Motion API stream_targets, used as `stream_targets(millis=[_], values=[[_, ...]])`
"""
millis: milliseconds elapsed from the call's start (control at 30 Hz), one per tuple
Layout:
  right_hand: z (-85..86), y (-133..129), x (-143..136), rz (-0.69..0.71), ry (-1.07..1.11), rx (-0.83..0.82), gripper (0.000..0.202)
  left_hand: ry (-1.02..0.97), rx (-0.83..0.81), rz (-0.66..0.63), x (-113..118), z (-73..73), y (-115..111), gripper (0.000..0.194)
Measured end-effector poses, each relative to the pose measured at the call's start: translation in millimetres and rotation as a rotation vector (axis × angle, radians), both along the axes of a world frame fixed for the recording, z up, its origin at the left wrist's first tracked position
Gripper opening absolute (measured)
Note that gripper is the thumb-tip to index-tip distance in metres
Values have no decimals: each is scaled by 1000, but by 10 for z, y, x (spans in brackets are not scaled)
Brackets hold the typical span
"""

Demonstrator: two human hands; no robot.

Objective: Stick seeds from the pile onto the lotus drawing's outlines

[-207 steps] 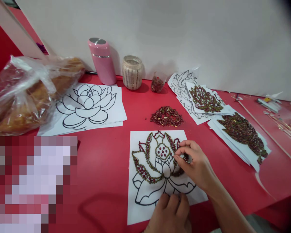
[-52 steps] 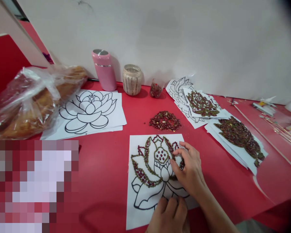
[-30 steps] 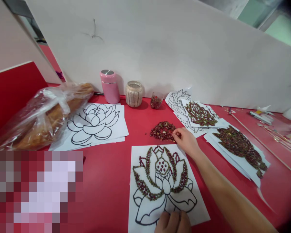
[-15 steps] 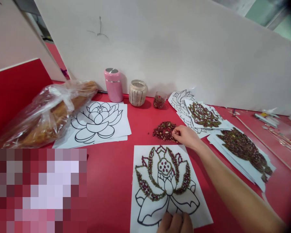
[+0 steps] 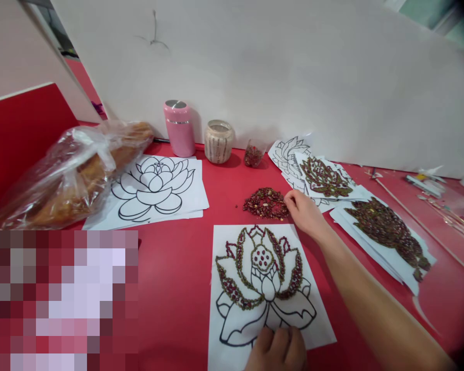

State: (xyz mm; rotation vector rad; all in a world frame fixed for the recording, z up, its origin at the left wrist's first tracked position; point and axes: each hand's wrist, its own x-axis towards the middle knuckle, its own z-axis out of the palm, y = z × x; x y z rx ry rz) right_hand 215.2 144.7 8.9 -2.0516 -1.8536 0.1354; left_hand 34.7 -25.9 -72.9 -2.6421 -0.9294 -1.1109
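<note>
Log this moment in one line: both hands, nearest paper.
left hand: on lower part of lotus drawing | right hand: at right edge of bean pile | lotus drawing: upper petals partly bean-covered, lower petals outlined only

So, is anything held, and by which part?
Cannot be told: the right hand, at the bean pile, could hide a bean between its fingertips. The left hand rests on the lotus drawing.

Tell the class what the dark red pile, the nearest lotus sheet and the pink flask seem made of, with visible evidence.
Dark red pile: probably dried beans or seeds, slightly glossy; small rounded grains.
Lotus sheet: apparently matt paper; thin, flat, white.
Pink flask: painted metal or plastic, unclear which; smooth, softly shiny sides.
</note>
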Motion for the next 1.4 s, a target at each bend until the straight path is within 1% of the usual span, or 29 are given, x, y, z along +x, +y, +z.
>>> stream_targets(millis=[67,167,267,333,433,500,667,867,967,1133,1267,1400], values=[[20,-143,-6,2,55,37,17,8,-29,-15,-11,31,-5,2],[23,-436,-91,29,131,71,16,25,-60,-77,-39,103,-2,10],[-30,-758,-226,89,232,98,15,50,-83,-142,-76,162,8,20],[-92,-946,-311,87,279,111,14,100,-107,-172,-99,175,9,25],[-190,-1151,-404,34,251,129,12,190,-134,-213,-125,166,1,31],[-237,-1237,-444,35,203,154,10,225,-156,-226,-135,160,-4,31],[-280,-1320,-502,55,98,175,7,225,-204,-240,-140,196,7,24],[-307,-1314,-546,52,37,177,5,88,-195,-213,-132,254,30,26],[-319,-1309,-556,37,22,169,4,69,-206,-215,-127,260,34,26],[-336,-1298,-572,9,21,161,3,70,-209,-216,-121,249,34,16],[-331,-1291,-567,-14,56,140,7,82,-194,-228,-133,224,27,20],[-313,-1291,-511,-41,130,160,8,158,-214,-239,-155,194,8,21]])
